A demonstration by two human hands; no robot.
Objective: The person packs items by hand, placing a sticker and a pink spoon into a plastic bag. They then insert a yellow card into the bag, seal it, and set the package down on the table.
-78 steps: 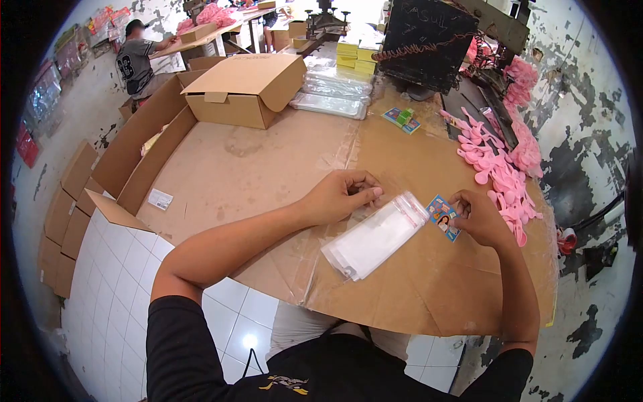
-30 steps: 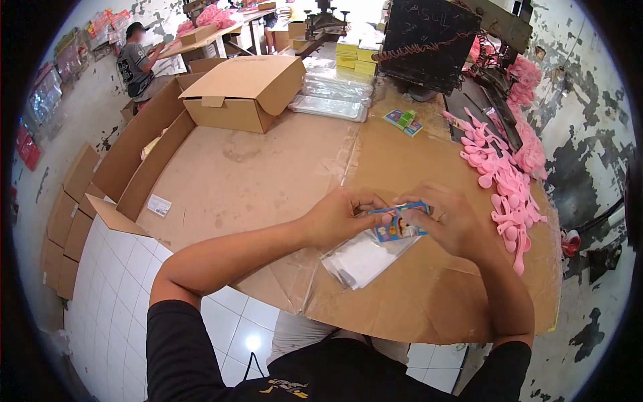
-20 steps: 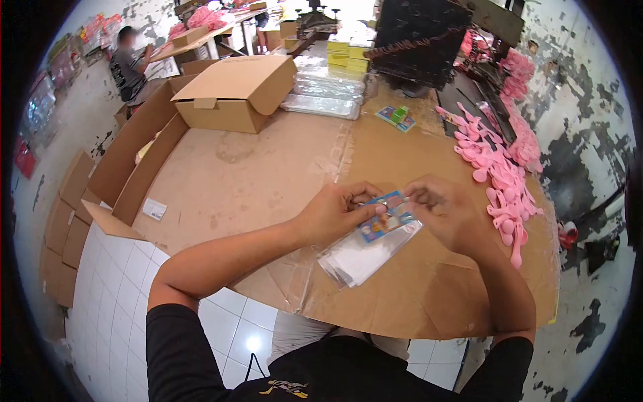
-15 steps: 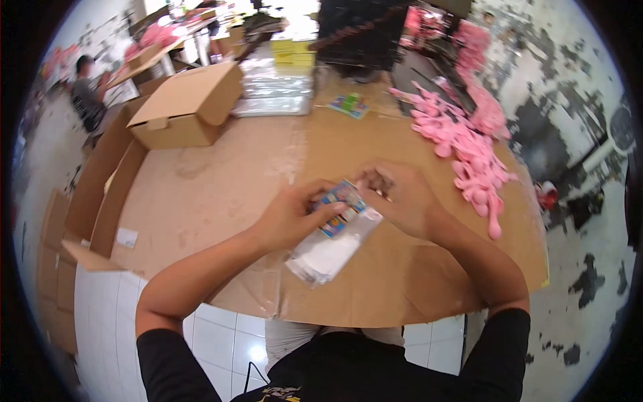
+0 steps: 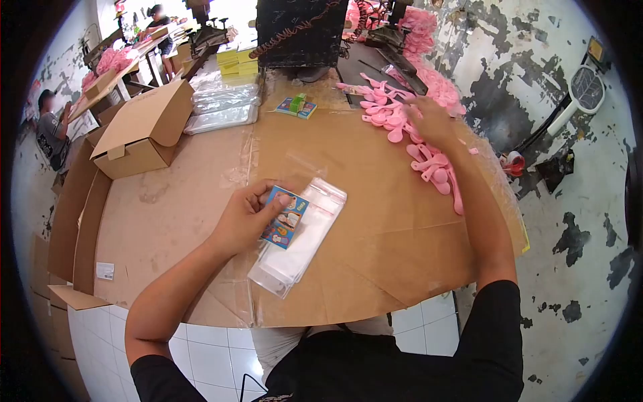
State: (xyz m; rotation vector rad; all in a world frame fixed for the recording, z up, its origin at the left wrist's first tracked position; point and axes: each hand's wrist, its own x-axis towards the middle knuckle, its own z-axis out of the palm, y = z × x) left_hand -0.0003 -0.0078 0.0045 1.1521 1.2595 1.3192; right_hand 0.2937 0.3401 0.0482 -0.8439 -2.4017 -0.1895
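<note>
Between the thumb and fingers of my left hand (image 5: pixel 242 216) is a small blue printed card (image 5: pixel 289 221) with colourful pictures. Just under it, a slanted stack of clear plastic bags (image 5: pixel 305 249) lies on the brown cardboard table cover (image 5: pixel 375 248). My right hand (image 5: pixel 432 124) is stretched out to the far right, over a pile of pink plastic spoons (image 5: pixel 439 175). Its fingers overlap the spoons and are blurred, so I cannot tell whether they grip one.
A cardboard box (image 5: pixel 144 127) stands at the back left, beside stacked clear packs (image 5: pixel 224 107) and yellow bundles (image 5: pixel 236 63). A banded stack of blue cards (image 5: pixel 296 107) lies before a black machine (image 5: pixel 295 33). Two people sit or stand far left.
My right hand has left the card and bags and moved away to the spoon pile. My left hand keeps the card. The head view has turned right.
</note>
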